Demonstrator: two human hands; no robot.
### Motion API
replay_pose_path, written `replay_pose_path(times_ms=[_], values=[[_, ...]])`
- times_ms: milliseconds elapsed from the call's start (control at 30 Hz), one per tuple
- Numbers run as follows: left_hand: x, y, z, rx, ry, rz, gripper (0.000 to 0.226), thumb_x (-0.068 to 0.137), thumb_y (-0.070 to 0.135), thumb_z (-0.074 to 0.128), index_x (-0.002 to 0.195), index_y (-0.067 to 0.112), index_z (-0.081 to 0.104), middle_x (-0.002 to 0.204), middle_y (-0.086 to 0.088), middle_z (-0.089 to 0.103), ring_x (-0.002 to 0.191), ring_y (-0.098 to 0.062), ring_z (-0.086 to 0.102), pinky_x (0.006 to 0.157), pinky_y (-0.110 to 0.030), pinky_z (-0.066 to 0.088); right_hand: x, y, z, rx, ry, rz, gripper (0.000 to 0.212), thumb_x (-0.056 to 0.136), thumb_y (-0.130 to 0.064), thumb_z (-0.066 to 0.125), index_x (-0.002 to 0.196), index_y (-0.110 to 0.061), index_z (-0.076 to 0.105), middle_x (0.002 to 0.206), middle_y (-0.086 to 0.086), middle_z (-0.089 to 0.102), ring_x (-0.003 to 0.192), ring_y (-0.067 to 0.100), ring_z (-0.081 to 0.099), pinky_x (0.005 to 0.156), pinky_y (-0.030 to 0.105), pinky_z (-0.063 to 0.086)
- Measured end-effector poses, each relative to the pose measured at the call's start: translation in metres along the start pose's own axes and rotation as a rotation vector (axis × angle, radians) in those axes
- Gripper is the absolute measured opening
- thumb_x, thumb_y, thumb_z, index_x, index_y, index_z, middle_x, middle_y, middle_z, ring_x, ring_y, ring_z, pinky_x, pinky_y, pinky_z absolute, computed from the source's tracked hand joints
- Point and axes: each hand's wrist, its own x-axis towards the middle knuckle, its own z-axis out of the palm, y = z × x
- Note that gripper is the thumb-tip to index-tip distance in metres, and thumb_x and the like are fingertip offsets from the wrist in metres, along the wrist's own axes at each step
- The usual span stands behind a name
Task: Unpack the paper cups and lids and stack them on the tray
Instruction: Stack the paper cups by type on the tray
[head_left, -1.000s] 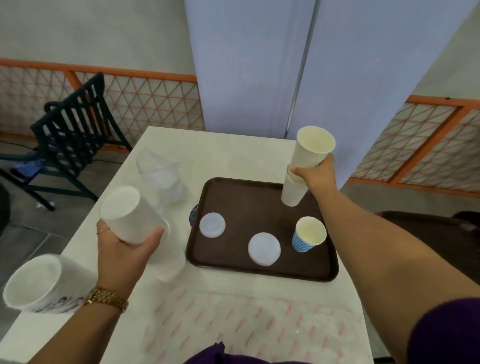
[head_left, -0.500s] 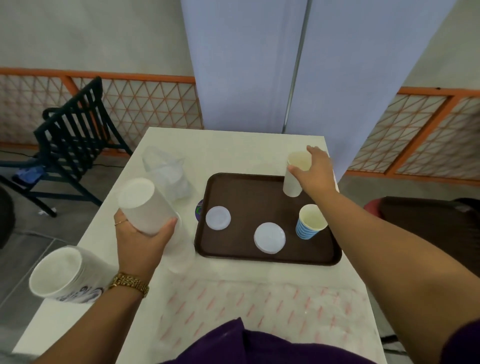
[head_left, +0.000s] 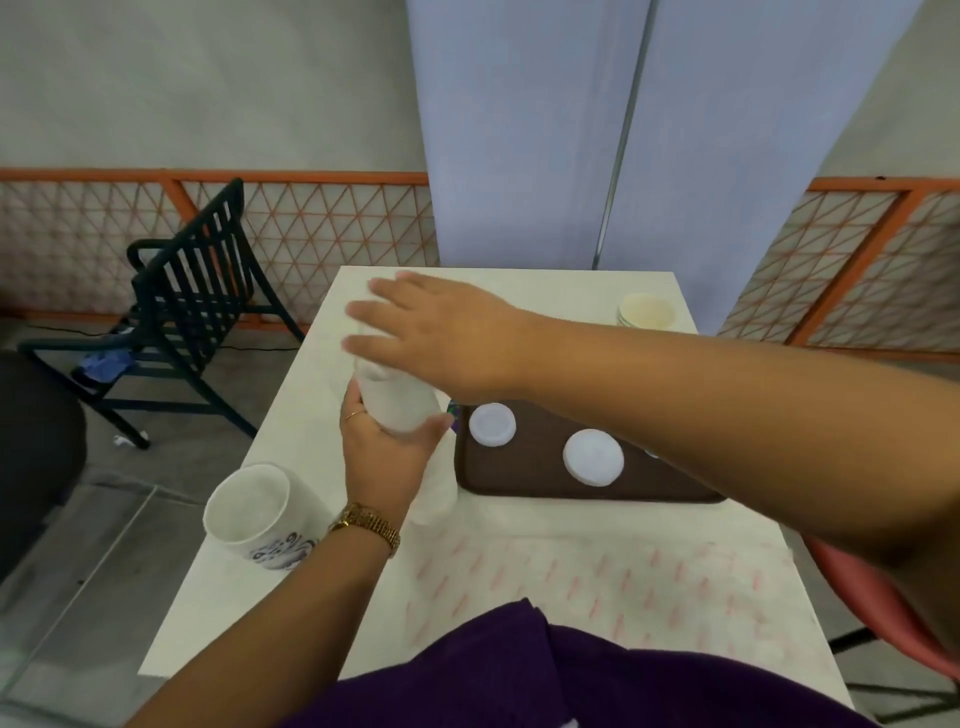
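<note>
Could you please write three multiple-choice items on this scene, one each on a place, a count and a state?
1. Where does the cream cup stack stand?
A. near the far right corner
B. on the chair
C. on the floor

2. How many white lids show on the brown tray?
A. none
B. two
C. five

3. What is the left hand doing?
A. resting flat
B. hanging idle
C. gripping a white sleeve of lids

Answers: 1 A, it stands upright by the table's far right edge. 2 B, a smaller and a larger lid lie apart. 3 C, fingers and thumb curl round it.
</note>
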Motion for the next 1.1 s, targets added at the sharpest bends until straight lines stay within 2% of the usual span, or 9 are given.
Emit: replay_pose_path(times_ms=[133,233,333,400,500,667,867,967,1100], values=[[0.000,-0.008,-0.008,0.009,-0.021,-0.013,0.105,0.059,0.032,0.092,0.144,0.016,0.034,0.140,0.000,0.050,0.124,-0.009,0.051,0.104,-0.033,0.046,0.022,-0.026,0.004,-0.409,-0.146,-0.182,0.067,0.097,-0.021,0.051,0.154,-0.008,0.018,0.161,0.019,0.014,0.148,0.042,0.007,0.120,0.051,0.001],[-0.006,-0.018,-0.015,0.103,-0.036,-0.035,0.119,0.054,0.051,0.091,0.149,0.023,0.025,0.148,0.003,0.041,0.135,-0.012,0.041,0.112,-0.039,0.039,0.032,-0.041,0.017,-0.613,-0.215,-0.184,0.065,0.096,-0.029,0.054,0.152,-0.010,0.026,0.160,0.015,0.021,0.148,0.042,0.008,0.118,0.055,-0.002],[-0.010,-0.022,-0.018,0.116,-0.074,-0.092,0.126,0.053,0.054,0.090,0.152,0.022,0.019,0.153,0.001,0.033,0.141,-0.016,0.033,0.115,-0.041,0.034,0.035,-0.051,0.026,-0.701,-0.269,-0.172,0.067,0.094,-0.034,0.057,0.151,-0.013,0.030,0.158,0.011,0.026,0.148,0.041,0.010,0.117,0.055,-0.003],[-0.012,-0.024,-0.019,0.124,-0.088,-0.115,0.126,0.055,0.051,0.089,0.153,0.019,0.016,0.157,-0.001,0.028,0.144,-0.018,0.028,0.117,-0.035,0.027,0.036,-0.055,0.028,-0.747,-0.283,-0.178,0.065,0.093,-0.033,0.058,0.149,-0.013,0.034,0.156,0.009,0.032,0.147,0.039,0.014,0.116,0.056,-0.004],[-0.014,-0.026,-0.021,0.127,-0.101,-0.141,0.123,0.061,0.039,0.089,0.154,0.015,0.013,0.159,-0.002,0.020,0.146,-0.018,0.022,0.110,-0.021,0.020,0.038,-0.054,0.027,-0.770,-0.264,-0.195,0.056,0.091,-0.026,0.061,0.143,-0.013,0.043,0.148,0.006,0.042,0.145,0.037,0.023,0.116,0.057,-0.004],[-0.015,-0.029,-0.023,0.139,-0.102,-0.160,0.120,0.063,0.037,0.089,0.154,0.015,0.014,0.158,-0.004,0.021,0.146,-0.019,0.021,0.111,-0.024,0.021,0.043,-0.036,0.023,-0.810,-0.108,-0.204,0.053,0.088,-0.021,0.066,0.138,-0.017,0.050,0.139,0.005,0.050,0.140,0.037,0.032,0.115,0.059,-0.002],[-0.010,-0.023,-0.021,0.103,-0.089,-0.150,0.121,0.062,0.035,0.090,0.154,0.019,0.013,0.159,-0.002,0.020,0.145,-0.020,0.022,0.117,-0.037,0.026,0.043,0.000,0.018,-0.756,0.159,-0.165,0.038,0.077,-0.011,0.072,0.114,-0.019,0.065,0.115,0.003,0.065,0.123,0.031,0.055,0.117,0.052,0.023],[-0.006,-0.019,-0.019,0.090,-0.080,-0.122,0.118,0.060,0.035,0.091,0.152,0.022,0.018,0.155,0.000,0.027,0.142,-0.019,0.028,0.116,-0.042,0.031,0.040,0.021,0.015,-0.727,0.302,-0.122,0.029,0.084,-0.003,0.063,0.110,-0.016,0.063,0.108,0.004,0.066,0.116,0.031,0.059,0.116,0.051,0.029],[-0.004,-0.014,-0.015,0.036,-0.075,-0.145,0.122,0.062,0.032,0.091,0.154,0.025,0.011,0.155,0.005,0.026,0.141,-0.016,0.029,0.114,-0.036,0.032,0.025,0.047,0.014,-0.628,0.407,0.027,0.027,0.095,0.002,0.043,0.108,-0.012,0.062,0.106,0.006,0.066,0.113,0.033,0.062,0.114,0.051,0.034]])
